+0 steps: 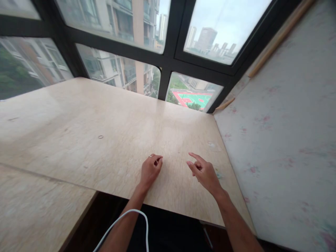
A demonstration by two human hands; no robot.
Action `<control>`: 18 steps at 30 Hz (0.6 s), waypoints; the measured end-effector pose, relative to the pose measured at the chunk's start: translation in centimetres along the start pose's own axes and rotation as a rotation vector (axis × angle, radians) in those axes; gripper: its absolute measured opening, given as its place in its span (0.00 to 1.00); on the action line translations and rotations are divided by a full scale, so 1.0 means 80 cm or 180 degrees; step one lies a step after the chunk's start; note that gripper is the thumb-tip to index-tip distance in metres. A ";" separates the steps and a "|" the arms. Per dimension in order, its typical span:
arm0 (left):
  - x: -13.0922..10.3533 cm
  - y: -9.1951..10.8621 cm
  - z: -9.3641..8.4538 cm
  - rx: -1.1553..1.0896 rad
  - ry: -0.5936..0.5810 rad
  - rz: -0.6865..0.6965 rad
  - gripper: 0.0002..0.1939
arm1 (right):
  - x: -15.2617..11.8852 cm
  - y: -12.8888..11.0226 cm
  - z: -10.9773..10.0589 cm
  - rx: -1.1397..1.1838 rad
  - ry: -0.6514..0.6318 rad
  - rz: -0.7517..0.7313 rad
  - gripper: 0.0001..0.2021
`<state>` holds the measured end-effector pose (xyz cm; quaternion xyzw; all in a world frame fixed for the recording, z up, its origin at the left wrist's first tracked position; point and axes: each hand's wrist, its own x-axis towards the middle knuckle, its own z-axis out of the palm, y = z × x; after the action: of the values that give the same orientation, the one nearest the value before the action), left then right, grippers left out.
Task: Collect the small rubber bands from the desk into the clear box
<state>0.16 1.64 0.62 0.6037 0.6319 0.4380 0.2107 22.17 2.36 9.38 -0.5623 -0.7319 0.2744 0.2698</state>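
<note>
My left hand is over the pale marbled tabletop, its thumb and index fingertips pressed together in a pinch. Whatever may lie between those tips is too small to make out. A thin ring is on one of its fingers. To the right, my right hand has thumb and index finger apart with a gap between them, the other fingers curled in. Nothing shows in that gap. A tiny dark speck lies on the surface between the hands. Partly behind my right hand is a small bluish-green item, its kind unclear.
A thin dark loop lies on the tabletop to the left. Something clear and flat rests near the flowered wall on the right. A white cable crosses my left forearm. Dark-framed windows border the far edge.
</note>
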 end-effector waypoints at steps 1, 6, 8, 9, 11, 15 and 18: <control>-0.001 0.001 0.000 0.0019 0.0003 -0.0019 0.09 | 0.017 -0.016 0.014 0.0038 -0.0126 -0.0202 0.23; -0.004 0.004 -0.001 0.0147 -0.0030 -0.0152 0.08 | 0.110 -0.106 0.109 -0.0188 -0.0758 -0.1114 0.18; -0.004 0.004 -0.001 0.0146 -0.0036 -0.0284 0.08 | 0.143 -0.145 0.155 -0.0495 -0.1175 -0.1403 0.19; -0.004 0.004 -0.002 0.0134 -0.0057 -0.0362 0.08 | 0.157 -0.165 0.178 -0.0729 -0.1365 -0.1556 0.20; -0.005 0.003 -0.004 0.0058 -0.0151 -0.0525 0.08 | 0.180 -0.202 0.223 -0.1504 -0.1714 -0.1892 0.21; -0.011 0.000 -0.008 -0.0458 -0.0190 -0.0896 0.09 | 0.205 -0.258 0.297 -0.1982 -0.1950 -0.2187 0.15; -0.016 -0.002 -0.007 -0.0815 -0.0017 -0.1079 0.15 | 0.214 -0.281 0.332 -0.2289 -0.2039 -0.2511 0.14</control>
<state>-0.17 0.29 0.48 0.4582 0.6630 0.4714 0.3581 -15.46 11.53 8.04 -0.1950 -0.9757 0.0454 -0.0884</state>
